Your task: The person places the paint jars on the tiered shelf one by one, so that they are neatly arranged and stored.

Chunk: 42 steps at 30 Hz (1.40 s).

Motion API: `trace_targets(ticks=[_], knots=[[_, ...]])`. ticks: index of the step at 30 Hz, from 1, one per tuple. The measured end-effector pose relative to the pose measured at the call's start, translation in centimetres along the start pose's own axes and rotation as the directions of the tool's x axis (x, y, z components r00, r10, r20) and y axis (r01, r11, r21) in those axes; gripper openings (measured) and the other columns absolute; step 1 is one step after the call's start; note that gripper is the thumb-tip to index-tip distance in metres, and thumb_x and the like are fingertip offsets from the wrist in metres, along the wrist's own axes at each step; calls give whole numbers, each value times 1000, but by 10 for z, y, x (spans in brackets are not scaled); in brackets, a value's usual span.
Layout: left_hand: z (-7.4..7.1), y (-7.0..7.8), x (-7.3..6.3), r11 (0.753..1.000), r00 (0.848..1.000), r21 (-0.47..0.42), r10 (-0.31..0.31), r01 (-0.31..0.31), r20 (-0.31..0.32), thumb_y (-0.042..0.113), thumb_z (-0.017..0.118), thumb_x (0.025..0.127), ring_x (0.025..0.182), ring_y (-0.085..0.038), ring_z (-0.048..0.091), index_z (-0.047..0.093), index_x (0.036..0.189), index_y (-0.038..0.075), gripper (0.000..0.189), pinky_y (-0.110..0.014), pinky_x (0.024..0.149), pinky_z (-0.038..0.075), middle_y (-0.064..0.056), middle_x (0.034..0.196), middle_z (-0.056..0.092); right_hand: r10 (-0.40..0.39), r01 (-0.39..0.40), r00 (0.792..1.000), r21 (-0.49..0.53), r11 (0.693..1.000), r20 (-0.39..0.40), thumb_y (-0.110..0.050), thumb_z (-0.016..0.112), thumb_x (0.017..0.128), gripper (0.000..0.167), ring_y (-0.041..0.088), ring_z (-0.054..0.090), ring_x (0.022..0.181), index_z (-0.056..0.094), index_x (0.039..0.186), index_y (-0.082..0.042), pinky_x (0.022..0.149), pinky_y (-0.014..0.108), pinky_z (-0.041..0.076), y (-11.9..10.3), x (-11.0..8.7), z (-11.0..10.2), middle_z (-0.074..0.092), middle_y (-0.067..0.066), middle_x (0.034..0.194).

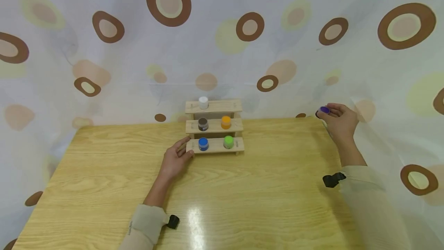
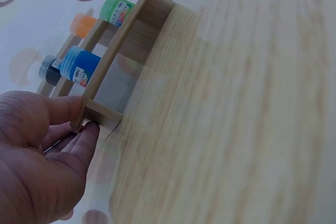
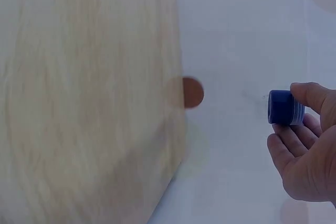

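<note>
A three-step wooden rack [image 1: 215, 146] stands at the back of the table. Its left end is held by my left hand [image 1: 175, 161], thumb on the lowest step and fingertips at the end piece [image 2: 102, 114]. On that step sit a blue paint jar [image 1: 203, 144] and a green paint jar [image 1: 228, 142]. The middle step bears a black paint jar [image 1: 202, 124] and an orange paint jar [image 1: 226, 122]; a white jar [image 1: 203, 103] is on the top step. Over the table's back right corner, my right hand [image 1: 341, 122] pinches a purple-lidded paint jar [image 3: 281, 107] between thumb and fingers.
A wood-grain table [image 1: 270, 188] spreads out in front of the rack. Behind it and along the right side hangs a pale curtain [image 1: 222, 61] patterned with brown rings. Each sleeve cuff has a small black device [image 1: 333, 180] on it.
</note>
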<state>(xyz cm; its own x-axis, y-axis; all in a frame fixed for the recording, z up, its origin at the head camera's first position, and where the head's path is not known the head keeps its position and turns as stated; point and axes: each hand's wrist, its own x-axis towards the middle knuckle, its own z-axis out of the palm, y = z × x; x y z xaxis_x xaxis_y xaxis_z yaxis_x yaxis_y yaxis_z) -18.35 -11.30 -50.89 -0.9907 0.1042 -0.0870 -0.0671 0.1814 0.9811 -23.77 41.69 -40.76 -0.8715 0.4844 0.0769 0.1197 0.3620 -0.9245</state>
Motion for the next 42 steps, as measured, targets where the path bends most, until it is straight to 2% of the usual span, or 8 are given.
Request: trace_targets(ticks=[5, 9, 12, 15, 19, 28, 34, 42], knots=[[0, -3, -1, 1000, 1000, 7, -6, 6, 4, 11, 68, 105, 147, -36, 48, 47, 160, 13, 59, -44, 112, 51, -19, 162, 46, -104, 107, 993, -59, 993, 50, -19, 82, 95, 52, -5, 64, 97, 65, 141, -1, 85, 8, 56, -20, -7, 26, 69, 14, 132], [0, -2, -2, 1000, 1000, 3, -5, 5, -3, 11, 69, 104, 146, -35, 49, 48, 160, 13, 59, -43, 111, 51, -19, 162, 47, -174, 180, 976, -34, 983, 128, -19, 82, 96, 53, -5, 65, 99, 64, 141, 1, 85, 10, 57, -40, -14, 43, 66, 21, 136], [0, -1, -1, 1000, 1000, -2, 3, -3, -7, 9, 69, 104, 145, -36, 50, 49, 159, 12, 59, -43, 111, 51, -20, 162, 46, -200, 200, 964, 19, 980, 178, -16, 82, 95, 53, -4, 67, 98, 63, 141, 1, 72, 14, 61, -54, -21, 53, 67, 21, 135], [1, 0, -1, 1000, 1000, -5, 7, -7, 1, 7, 68, 105, 146, -37, 48, 48, 160, 11, 59, -45, 112, 50, -21, 164, 42, -222, 216, 952, 52, 975, 210, -14, 82, 95, 51, -3, 67, 98, 64, 140, 2, 71, 15, 61, -66, -28, 63, 67, 20, 134], [1, -1, 0, 1000, 1000, -4, 7, -7, -1, 6, 67, 105, 147, -36, 47, 47, 160, 11, 59, -45, 113, 50, -21, 165, 40, -264, 255, 932, 67, 965, 249, -12, 82, 95, 47, 2, 68, 101, 67, 137, 1, 86, 11, 58, -82, -38, 77, 68, 22, 132], [2, -2, 2, 1000, 1000, -15, 18, -18, 6, 4, 67, 104, 145, -35, 51, 47, 160, 9, 59, -43, 111, 52, -22, 160, 47, -319, 337, 875, 13, 941, 365, -17, 83, 94, 40, 30, 71, 118, 71, 130, -4, 91, 20, 61, -101, -51, 119, 72, 19, 128], [2, -2, 3, 1000, 1000, -14, 20, -20, 1, 5, 68, 104, 144, -35, 51, 48, 160, 10, 59, -42, 111, 52, -21, 160, 48, -352, 379, 840, 18, 925, 413, -18, 84, 94, 40, 34, 71, 119, 72, 130, -5, 102, 40, 60, -111, -58, 149, 72, 18, 128], [2, -1, 3, 999, 1000, -20, 27, -27, 4, 5, 67, 104, 144, -35, 51, 47, 160, 8, 59, -42, 110, 53, -21, 160, 48, -372, 385, 812, 66, 920, 450, -14, 85, 93, 39, 34, 72, 116, 72, 128, -4, 102, 43, 60, -117, -64, 181, 73, 18, 125]])
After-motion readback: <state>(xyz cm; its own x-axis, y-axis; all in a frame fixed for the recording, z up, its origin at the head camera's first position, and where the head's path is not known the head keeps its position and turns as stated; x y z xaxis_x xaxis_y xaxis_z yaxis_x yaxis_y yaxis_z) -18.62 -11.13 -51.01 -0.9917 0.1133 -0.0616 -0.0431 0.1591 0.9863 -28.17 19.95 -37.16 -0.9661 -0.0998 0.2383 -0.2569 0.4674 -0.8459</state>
